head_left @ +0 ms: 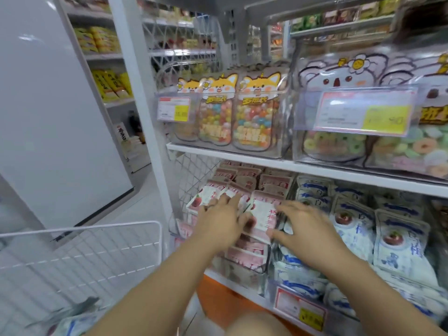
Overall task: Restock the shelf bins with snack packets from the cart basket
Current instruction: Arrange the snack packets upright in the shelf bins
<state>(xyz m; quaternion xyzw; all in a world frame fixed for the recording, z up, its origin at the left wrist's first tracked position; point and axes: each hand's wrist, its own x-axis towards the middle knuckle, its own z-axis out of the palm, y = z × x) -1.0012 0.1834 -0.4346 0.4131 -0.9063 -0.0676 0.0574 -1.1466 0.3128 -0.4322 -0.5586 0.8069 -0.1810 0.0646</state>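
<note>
The white panel (pixel 60 105) at the left is filling much of the view, with its top and bottom running out of frame. The shelf unit (pixel 266 163) is standing beside it, its right side cut off and the aisles behind blurring into patches of colour. The wire cart basket (pixel 97 248) is sitting at the lower left, only partly in view. Blue-and-white basket packets (pixel 72 323) are lying in its bottom, cut off by the lower edge.

On the lower shelf, blue shelf packets (pixel 400 241) are standing just right of the pink packets (pixel 244 253) (red characters are showing on the pink ones, too smeared to read). Above, fox-faced candy pouches (pixel 254 112) and koala pouches (pixel 337 81) are standing in clear bins.

The left hand (pixel 220 221) is lying flat on the pink packets, fingers spread. The right hand (pixel 308 221) is spreading over the divider, its fingertips reaching an upright pink packet (pixel 263 212); the blur is hiding whether they are touching it. The price tags (pixel 363 115) are showing yellow and red, their print unreadable.
</note>
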